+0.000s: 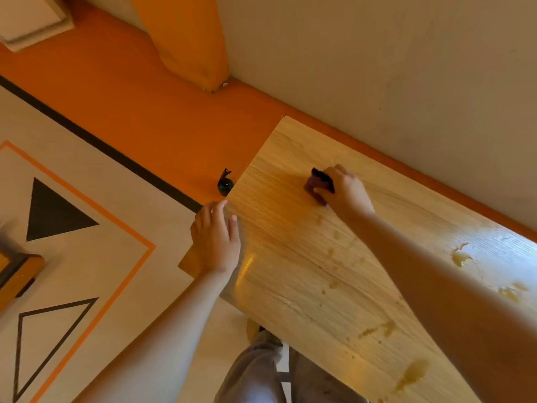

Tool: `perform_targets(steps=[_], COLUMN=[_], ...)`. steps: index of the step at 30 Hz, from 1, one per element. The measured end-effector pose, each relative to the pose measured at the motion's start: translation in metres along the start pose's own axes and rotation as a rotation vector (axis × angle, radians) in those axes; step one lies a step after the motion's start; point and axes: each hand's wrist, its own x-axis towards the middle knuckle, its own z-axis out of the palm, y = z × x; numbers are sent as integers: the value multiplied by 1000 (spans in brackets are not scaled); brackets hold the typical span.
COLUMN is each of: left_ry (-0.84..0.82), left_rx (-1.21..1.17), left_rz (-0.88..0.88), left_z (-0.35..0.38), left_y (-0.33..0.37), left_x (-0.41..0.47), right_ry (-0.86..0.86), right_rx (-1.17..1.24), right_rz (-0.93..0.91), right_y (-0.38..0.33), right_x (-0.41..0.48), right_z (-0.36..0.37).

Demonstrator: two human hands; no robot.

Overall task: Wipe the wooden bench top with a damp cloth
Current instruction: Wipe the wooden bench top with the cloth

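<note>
Up close, wiping the wooden bench top [305, 257] near its far end with a dark cloth [316, 184]

Right hand [345, 190] pressed down on the bench top, fingers closed around the bunched cloth, a dark reddish fold poking out beyond the knuckles, close to the end of the board and near the wall [377, 68]; left hand [215, 237] spread open, gripping nothing, resting on the bench's end edge with the thumb lying on the wood and the fingertips at the corner; wet blotches [462, 257] and drips scattered over the grain toward the near end, glare on the surface beside them; small dark green object [225, 183] on the orange floor [145, 117] just beside the bench end, kind impossible to tell; patterned floor panel [58, 213] with triangles off to the left
</note>
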Motion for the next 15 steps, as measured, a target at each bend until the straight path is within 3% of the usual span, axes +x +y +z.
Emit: perform_targets(steps=[5,15], left_ry=[4,18], left_rx=[54,45], left_rz=[-80,-84], left_z=[24,28], left_y=[24,20], left_x=[13,15], right_ry=[50,-108], right_rx=[-11,86], right_rz=[55,-253], right_y=[13,-24], right_x=[17,-32], right_z=[-10,18])
